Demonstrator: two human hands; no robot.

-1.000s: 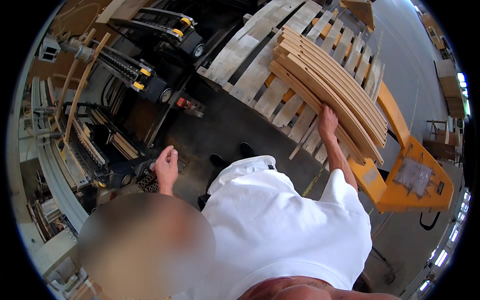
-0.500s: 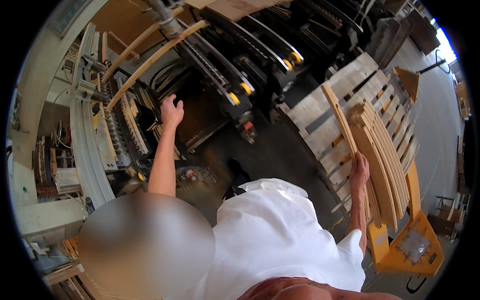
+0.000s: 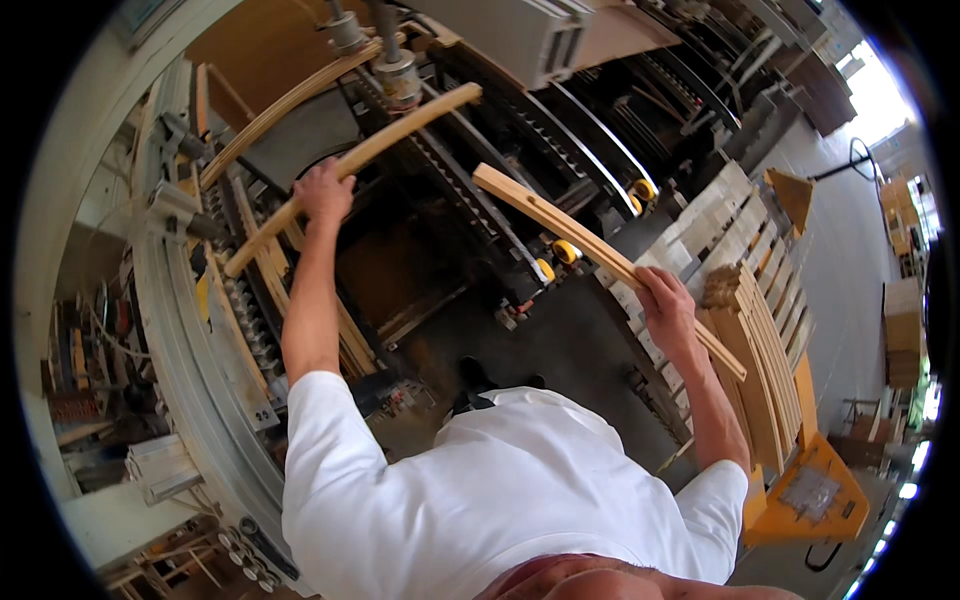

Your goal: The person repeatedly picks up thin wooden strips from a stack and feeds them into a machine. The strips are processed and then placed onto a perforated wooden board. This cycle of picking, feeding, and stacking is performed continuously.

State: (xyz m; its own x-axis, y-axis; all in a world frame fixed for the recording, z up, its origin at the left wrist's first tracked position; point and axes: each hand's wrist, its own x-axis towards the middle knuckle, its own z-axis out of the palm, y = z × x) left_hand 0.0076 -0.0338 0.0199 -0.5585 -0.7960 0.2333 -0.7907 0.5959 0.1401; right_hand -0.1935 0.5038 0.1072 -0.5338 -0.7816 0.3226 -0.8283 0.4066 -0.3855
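Observation:
My left hand (image 3: pixel 323 192) is closed around a long, slightly curved wooden slat (image 3: pixel 410 125) that lies across the machine at the left. A second curved slat (image 3: pixel 285 108) lies beyond it, under a cylinder. My right hand (image 3: pixel 668 308) grips another pale wooden slat (image 3: pixel 570 232), which has a slot along it, near its middle. This slat is held in the air, slanting from the machine's rails toward the pallet. Below my right forearm, a stack of similar slats (image 3: pixel 760 350) lies on the wooden pallet (image 3: pixel 690 240).
The machine has a metal side beam (image 3: pixel 185 330), upright cylinders (image 3: pixel 398 78) and dark chain rails with yellow rollers (image 3: pixel 566 251). A yellow lift truck part (image 3: pixel 815 495) stands beside the pallet at the right. Cardboard boxes (image 3: pixel 902 310) are farther right.
My left hand has moved up onto the near slat on the machine and closed on it. My right hand has lifted its slat off the pallet and swung it left toward the machine.

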